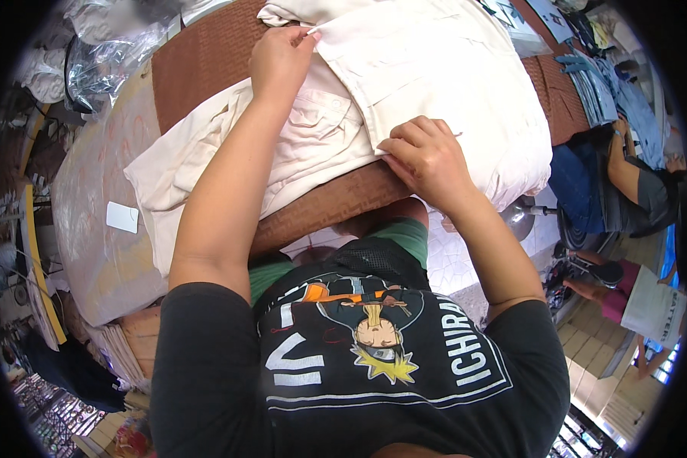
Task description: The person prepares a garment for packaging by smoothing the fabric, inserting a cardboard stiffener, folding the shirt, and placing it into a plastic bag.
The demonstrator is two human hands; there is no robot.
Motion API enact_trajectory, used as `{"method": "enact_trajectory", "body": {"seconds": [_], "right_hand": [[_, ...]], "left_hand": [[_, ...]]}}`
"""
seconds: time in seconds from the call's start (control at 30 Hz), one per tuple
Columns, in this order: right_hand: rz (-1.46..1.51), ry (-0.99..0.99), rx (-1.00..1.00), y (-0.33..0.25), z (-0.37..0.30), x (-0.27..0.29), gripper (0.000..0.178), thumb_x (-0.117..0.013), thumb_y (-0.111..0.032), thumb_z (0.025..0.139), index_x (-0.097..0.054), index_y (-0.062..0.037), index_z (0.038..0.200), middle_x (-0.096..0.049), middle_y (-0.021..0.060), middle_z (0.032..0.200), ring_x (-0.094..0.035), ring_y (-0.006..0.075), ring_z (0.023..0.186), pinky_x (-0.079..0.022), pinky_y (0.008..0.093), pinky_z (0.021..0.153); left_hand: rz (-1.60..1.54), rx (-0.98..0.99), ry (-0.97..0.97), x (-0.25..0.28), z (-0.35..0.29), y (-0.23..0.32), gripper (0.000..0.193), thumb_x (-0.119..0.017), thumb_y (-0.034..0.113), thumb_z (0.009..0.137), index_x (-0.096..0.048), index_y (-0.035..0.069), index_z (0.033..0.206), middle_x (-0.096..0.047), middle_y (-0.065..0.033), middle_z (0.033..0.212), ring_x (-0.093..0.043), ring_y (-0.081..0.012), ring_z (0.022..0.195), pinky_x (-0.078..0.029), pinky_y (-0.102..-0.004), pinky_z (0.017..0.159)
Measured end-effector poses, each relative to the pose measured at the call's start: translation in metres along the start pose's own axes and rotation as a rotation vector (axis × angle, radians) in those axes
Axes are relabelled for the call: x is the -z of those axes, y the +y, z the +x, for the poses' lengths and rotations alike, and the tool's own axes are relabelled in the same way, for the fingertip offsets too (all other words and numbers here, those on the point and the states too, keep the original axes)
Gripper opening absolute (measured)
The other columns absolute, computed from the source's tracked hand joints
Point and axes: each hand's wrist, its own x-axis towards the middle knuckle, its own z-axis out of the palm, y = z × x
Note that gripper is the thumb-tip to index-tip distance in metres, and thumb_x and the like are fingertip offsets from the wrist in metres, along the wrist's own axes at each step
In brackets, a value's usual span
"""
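Head view, left hand [281, 65] pinching an edge of the cream cloth [450, 84] at upper centre, right hand [429, 162] gripping that edge near mid-frame, cloth spreading across the upper centre, brown cover [206, 65] lying beneath, white tag [122, 217] resting at left, folded blue clothes [591, 95] lying at upper right.

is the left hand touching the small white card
No, the left hand pinches the cream cloth, while the white card lies away from that hand.
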Motion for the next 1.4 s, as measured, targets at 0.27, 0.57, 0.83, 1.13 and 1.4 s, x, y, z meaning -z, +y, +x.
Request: {"method": "enact_trajectory", "body": {"seconds": [0.27,0.57,0.83,1.13,1.4], "right_hand": [[-0.001,-0.091,-0.011,0.004,0.000,0.001,0.014,-0.068,-0.021,0.071,-0.064,-0.0101,0.079,-0.058,0.0034,0.084,-0.054,0.0214,0.084,-0.041,0.0336,0.076],[0.079,-0.162,-0.888,0.067,0.001,0.036,0.035,-0.066,-0.037,0.076,-0.063,-0.0020,0.074,-0.060,0.0106,0.065,-0.059,0.0238,0.061,-0.048,0.0351,0.059],[0.562,-0.336,-0.982,0.072,0.026,0.045,0.029,-0.063,-0.033,0.078,-0.064,-0.0045,0.071,-0.060,0.0020,0.063,-0.053,0.0080,0.054,-0.042,0.0249,0.049],[-0.123,-0.183,-0.067,0.112,0.073,0.043,0.050,-0.057,0.000,0.074,-0.053,-0.0172,0.121,-0.050,0.0105,0.126,-0.049,0.0297,0.112,-0.041,0.0407,0.092],[-0.315,-0.463,0.199,0.126,0.133,0.006,0.067,-0.057,0.006,0.070,-0.047,-0.0249,0.129,-0.035,0.0091,0.140,-0.034,0.0299,0.128,-0.031,0.0421,0.103]], "left_hand": [[0.191,0.002,-0.022,-0.009,-0.007,-0.010,0.029,-0.066,0.027,0.077,-0.066,0.009,0.099,-0.061,-0.0119,0.100,-0.058,-0.0285,0.092,-0.044,-0.0378,0.083],[-0.235,-0.315,-0.378,-0.033,-0.092,0.089,0.046,-0.067,0.026,0.076,-0.056,-0.001,0.111,-0.052,-0.0203,0.114,-0.049,-0.0331,0.107,-0.039,-0.0382,0.095],[-0.028,-0.197,-0.279,-0.048,-0.117,0.111,0.066,-0.067,0.024,0.073,-0.041,-0.009,0.123,-0.042,-0.0225,0.127,-0.040,-0.0391,0.114,-0.039,-0.0421,0.093],[-0.304,-0.107,-0.138,-0.046,-0.106,0.097,0.035,-0.054,0.008,0.077,-0.053,-0.007,0.109,-0.056,-0.0226,0.107,-0.052,-0.0380,0.100,-0.042,-0.0404,0.088],[-0.544,0.026,-0.164,-0.017,-0.097,0.094,0.030,-0.048,0.010,0.081,-0.055,-0.003,0.106,-0.060,-0.0232,0.092,-0.056,-0.0403,0.087,-0.045,-0.0420,0.079]]}}
